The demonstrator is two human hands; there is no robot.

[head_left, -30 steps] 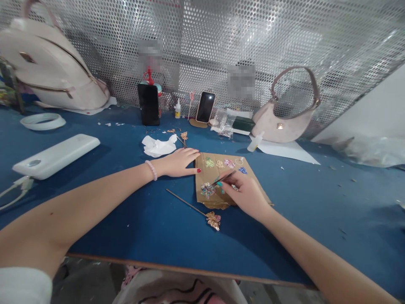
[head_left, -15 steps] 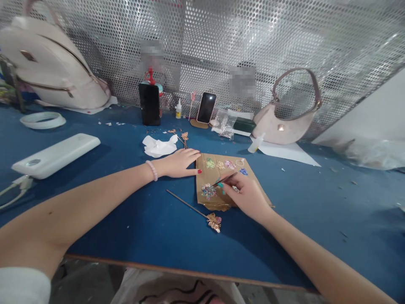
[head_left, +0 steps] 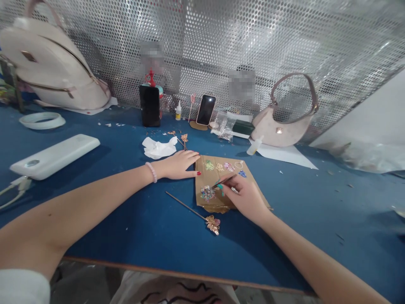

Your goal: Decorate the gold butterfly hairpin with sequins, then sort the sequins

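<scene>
My right hand (head_left: 245, 194) is closed around dark tweezers (head_left: 227, 180), their tips at a pile of mixed-colour rhinestones (head_left: 207, 193) on a cardboard sheet (head_left: 221, 179). Smaller heaps lie along the sheet's far side: green stones (head_left: 209, 165), pale gold ones (head_left: 219, 167), pink ones (head_left: 229, 167) and blue ones (head_left: 242, 173). My left hand (head_left: 179, 164) rests flat with fingers stretched, its fingertips at the cardboard's left edge. In front of the sheet lies a hairpin (head_left: 212, 224) with a gold butterfly-like head and a pink patch.
Crumpled tissue (head_left: 159, 147) and another gold hairpin (head_left: 184, 138) lie beyond my left hand. Farther back stand a black phone (head_left: 150, 106), a glue bottle (head_left: 178, 110), a second phone (head_left: 206, 109) and a handbag (head_left: 284, 126). A power bank (head_left: 57, 156) sits at left; another small bottle (head_left: 254, 147) lies tilted.
The view has shifted very slightly. Both hands stay almost where they were, with the tweezers still at the mixed pile.
</scene>
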